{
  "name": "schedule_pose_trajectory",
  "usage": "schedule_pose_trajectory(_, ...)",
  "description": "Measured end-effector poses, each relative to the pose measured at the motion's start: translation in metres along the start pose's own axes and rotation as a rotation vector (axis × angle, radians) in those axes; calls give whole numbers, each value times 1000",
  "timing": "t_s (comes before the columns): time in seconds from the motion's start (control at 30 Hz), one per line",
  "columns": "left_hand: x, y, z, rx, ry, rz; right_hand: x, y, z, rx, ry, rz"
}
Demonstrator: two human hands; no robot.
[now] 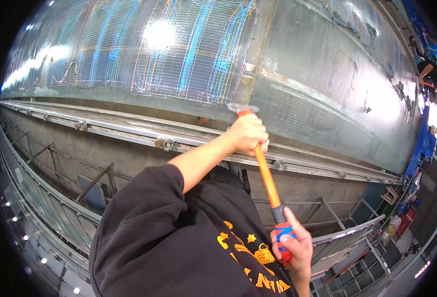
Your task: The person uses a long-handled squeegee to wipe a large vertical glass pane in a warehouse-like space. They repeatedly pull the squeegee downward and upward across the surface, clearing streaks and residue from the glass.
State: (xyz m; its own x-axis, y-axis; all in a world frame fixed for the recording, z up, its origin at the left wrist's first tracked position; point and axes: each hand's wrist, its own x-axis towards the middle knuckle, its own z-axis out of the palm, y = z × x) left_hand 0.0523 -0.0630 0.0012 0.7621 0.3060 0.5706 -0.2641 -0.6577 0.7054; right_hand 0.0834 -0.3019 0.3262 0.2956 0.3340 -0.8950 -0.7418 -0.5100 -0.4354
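Note:
My left hand [248, 133] reaches forward, its fingers closed round the upper shaft of a long-handled tool [266, 173]. The shaft is orange, with a black collar and a red and blue wrapped grip. Lower down, near my right side, my right hand [292, 241] clasps that grip with the thumb along it. The tool's head is a pale, blurred crosspiece beyond a red neck; its kind cannot be made out. It meets or hovers just over the near edge of a broad, shiny grey sheet [297, 111], beside a seam.
Blue, orange and pale lines cover the left part of the sheet [124, 59]. A metal rail [129, 132] with knobs runs along its near side. Below lie a concrete-coloured trough and metal frames [335, 213]. Another person [434, 74] is at the far right, near blue material.

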Motion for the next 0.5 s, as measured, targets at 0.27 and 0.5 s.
schedule_pose_trajectory(0.27,122,-135,-18,-9,90,64,90,-144,42,50,28,-30)
schedule_pose_trajectory(0.5,226,-252,-43,92,103,126,165,-264,83,19,34,-148)
